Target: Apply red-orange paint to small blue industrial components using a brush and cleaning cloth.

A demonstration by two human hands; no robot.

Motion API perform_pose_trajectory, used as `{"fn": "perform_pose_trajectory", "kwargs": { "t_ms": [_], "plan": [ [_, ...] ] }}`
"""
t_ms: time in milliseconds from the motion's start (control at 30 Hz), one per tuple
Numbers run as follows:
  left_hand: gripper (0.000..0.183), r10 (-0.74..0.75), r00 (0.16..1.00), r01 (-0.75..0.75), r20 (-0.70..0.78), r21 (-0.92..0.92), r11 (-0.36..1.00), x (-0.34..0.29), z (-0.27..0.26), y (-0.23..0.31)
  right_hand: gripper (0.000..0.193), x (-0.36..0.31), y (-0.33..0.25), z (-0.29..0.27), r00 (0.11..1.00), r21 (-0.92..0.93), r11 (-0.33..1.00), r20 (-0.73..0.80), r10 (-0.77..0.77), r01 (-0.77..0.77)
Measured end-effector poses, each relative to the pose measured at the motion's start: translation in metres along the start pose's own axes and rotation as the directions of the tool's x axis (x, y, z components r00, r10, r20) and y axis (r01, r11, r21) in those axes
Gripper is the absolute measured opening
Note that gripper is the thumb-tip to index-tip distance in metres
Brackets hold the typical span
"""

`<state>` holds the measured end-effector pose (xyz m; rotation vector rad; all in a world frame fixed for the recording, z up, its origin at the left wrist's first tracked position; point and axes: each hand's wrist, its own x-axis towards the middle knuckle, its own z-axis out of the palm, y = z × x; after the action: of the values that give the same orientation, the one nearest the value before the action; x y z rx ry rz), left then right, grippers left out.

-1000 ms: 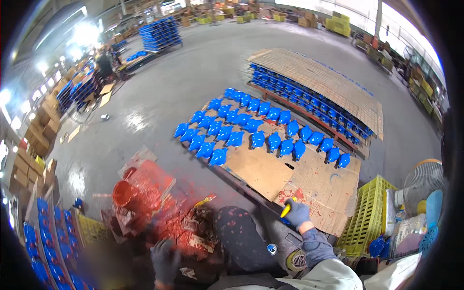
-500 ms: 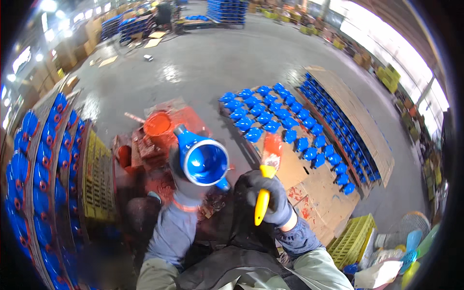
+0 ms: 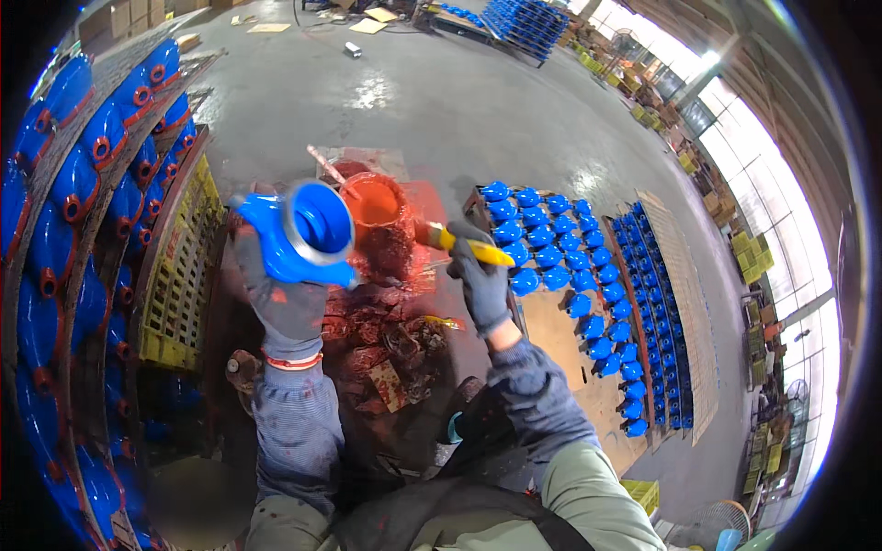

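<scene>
My left hand [image 3: 287, 308], gloved in dark grey, is closed round a blue-painted metal housing [image 3: 272, 252]. Its round opening faces up and to the right, and its spout ends stick out to either side. In my other gloved hand, my right hand [image 3: 484, 289], is a paintbrush [image 3: 487, 251] with a yellow handle. The brush points left, its red-coated bristles beside an open pot of red paint [image 3: 377, 198]. Whether the bristles touch the pot's outside I cannot tell. A paint-smeared stick [image 3: 329, 168] leans out of the pot.
Racks of blue housings with red-rimmed ends [image 3: 73, 193] stand close on my left, beside a yellow plastic crate [image 3: 181, 275]. Rows of smaller blue parts [image 3: 551, 239] cover a cardboard-topped stack at right. Red-stained scraps [image 3: 395, 354] lie below the pot. A fan [image 3: 721, 519] stands lower right.
The housing has moved left and turned. The brush has gone from upright in front of me to pointing left near the paint pot. The whole view has shifted.
</scene>
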<state>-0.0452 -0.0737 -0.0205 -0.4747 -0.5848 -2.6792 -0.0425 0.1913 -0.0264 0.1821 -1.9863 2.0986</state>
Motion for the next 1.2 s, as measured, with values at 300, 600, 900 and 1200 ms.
{"fn": "perform_pose_trajectory", "kwargs": {
  "t_ms": [300, 600, 900, 1200],
  "plan": [
    [0.056, -0.217, 0.971, 0.145, -0.099, -0.477, 0.867, 0.014, 0.01, 0.035, 0.029, 0.11, 0.118, 0.035, 0.994, -0.421, 0.902, -0.001, -0.108, 0.097],
    [0.062, -0.289, 0.952, 0.215, -0.1, -0.453, 0.865, 0.012, 0.018, 0.03, 0.031, 0.09, 0.105, -0.002, 0.949, -0.077, 0.963, -0.207, 0.237, -0.258],
    [0.077, -0.334, 0.927, 0.357, -0.172, 0.126, 0.926, -0.021, 0.019, 0.004, 0.043, 0.044, 0.05, -0.006, 0.935, 0.309, 0.916, -0.16, 0.315, -0.256],
    [0.105, -0.071, 0.944, -0.296, 0.323, 0.92, 0.256, -0.045, 0.057, -0.032, 0.042, -0.009, -0.066, -0.006, 0.886, -0.026, 0.939, -0.321, -0.333, 0.343]
  ]
}}
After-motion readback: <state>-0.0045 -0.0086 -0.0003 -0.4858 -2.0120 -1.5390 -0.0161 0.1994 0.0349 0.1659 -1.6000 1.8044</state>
